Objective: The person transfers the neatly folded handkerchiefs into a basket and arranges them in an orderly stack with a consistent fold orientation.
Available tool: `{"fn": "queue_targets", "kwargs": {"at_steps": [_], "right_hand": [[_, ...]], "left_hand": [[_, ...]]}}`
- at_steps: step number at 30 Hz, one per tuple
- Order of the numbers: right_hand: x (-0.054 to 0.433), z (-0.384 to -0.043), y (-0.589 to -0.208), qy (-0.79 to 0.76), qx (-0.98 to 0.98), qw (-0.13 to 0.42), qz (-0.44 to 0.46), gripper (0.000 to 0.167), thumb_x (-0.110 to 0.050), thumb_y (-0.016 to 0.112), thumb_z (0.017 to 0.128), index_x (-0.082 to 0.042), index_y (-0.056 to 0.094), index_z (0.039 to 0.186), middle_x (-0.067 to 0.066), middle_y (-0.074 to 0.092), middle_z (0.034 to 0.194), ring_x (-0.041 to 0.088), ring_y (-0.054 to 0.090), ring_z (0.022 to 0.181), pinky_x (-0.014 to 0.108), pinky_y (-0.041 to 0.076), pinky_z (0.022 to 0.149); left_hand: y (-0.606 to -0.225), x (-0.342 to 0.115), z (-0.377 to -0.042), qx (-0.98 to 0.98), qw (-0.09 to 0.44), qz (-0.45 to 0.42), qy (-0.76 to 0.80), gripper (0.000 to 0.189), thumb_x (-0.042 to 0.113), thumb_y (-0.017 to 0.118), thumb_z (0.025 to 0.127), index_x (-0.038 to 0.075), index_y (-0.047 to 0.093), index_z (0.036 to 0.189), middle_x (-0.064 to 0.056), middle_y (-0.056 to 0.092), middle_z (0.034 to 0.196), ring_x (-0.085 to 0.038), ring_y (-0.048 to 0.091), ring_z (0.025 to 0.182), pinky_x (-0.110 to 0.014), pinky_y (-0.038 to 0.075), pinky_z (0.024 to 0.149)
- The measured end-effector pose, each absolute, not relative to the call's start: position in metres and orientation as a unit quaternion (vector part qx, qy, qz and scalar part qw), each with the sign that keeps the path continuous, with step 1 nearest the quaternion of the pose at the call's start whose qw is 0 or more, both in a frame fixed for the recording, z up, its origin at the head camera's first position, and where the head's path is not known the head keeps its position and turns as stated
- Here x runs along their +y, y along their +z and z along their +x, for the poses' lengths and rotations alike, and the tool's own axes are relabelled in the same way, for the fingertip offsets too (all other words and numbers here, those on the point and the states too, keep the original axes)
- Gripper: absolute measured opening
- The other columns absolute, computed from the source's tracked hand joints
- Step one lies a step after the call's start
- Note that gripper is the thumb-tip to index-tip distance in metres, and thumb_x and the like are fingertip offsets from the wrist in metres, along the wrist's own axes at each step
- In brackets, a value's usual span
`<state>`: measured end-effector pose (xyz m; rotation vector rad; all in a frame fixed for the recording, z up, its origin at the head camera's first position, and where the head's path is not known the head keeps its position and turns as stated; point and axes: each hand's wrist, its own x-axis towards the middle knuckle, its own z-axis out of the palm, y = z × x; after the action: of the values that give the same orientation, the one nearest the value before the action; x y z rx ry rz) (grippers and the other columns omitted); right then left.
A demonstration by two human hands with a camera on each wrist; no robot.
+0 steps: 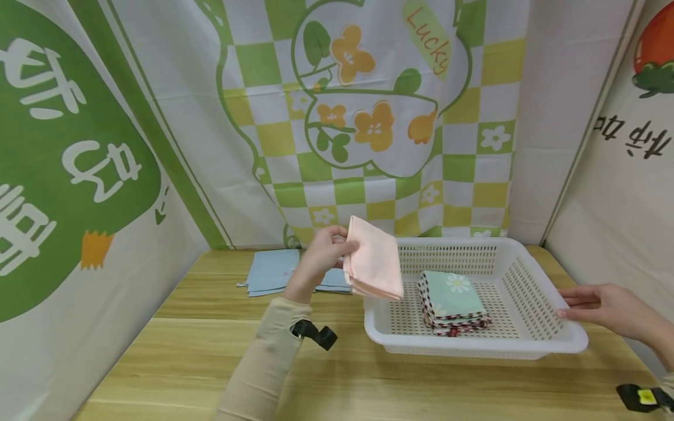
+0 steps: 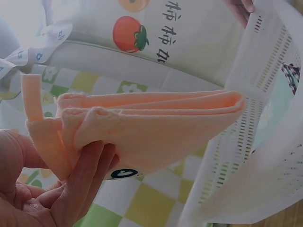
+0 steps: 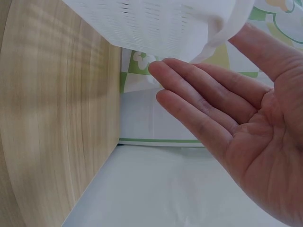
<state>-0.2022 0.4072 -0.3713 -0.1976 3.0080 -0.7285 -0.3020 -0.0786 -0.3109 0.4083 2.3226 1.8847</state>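
Observation:
My left hand [image 1: 321,257] pinches a folded pink towel [image 1: 375,260] at its left edge, thumb in front, and holds it up by the left rim of a white plastic basket [image 1: 474,346]. In the left wrist view the towel [image 2: 151,127] shows its layered folds, a hanging loop [image 2: 32,97] and a dark round mark. At the basket's right end is my right hand [image 1: 616,307]. The right wrist view shows its fingers [image 3: 203,111] extended below the rim, the thumb at the rim. A folded mint-green towel [image 1: 455,295] with a daisy and checkered edging lies inside the basket.
Folded light blue towels [image 1: 274,272] lie on the wooden table [image 1: 210,351] at the back left, partly hidden behind my left hand. A printed curtain [image 1: 379,193] hangs behind the table, with cloth walls on both sides.

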Motion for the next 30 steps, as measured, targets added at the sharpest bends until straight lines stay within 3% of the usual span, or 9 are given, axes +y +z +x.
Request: {"fn": "queue_targets", "kwargs": {"at_steps": [18, 30], "right_hand": [[0.406, -0.201, -0.373, -0.233, 0.97, 0.01, -0.07, 0.061, -0.035, 0.07, 0.085, 0.012, 0.057, 0.121, 0.017, 0.071, 0.1, 0.001, 0.064, 0.075, 0.027, 0.055, 0.062], [0.406, -0.201, -0.372, -0.238, 0.969, 0.018, -0.067, 0.062, -0.036, 0.07, 0.085, 0.013, 0.056, 0.121, 0.018, 0.07, 0.101, 0.001, 0.063, 0.076, 0.026, 0.055, 0.063]], "left_hand": [[-0.316, -0.061, -0.305, 0.764, 0.079, 0.148, 0.623, 0.021, 0.008, 0.06, 0.091, -0.004, 0.055, 0.108, -0.018, 0.068, 0.085, -0.015, 0.065, 0.063, -0.035, 0.059, 0.063], [-0.311, -0.047, -0.307, 0.766, 0.089, 0.143, 0.62, 0.022, 0.008, 0.061, 0.09, -0.003, 0.055, 0.108, -0.011, 0.067, 0.081, -0.013, 0.064, 0.062, -0.032, 0.058, 0.062]]}}
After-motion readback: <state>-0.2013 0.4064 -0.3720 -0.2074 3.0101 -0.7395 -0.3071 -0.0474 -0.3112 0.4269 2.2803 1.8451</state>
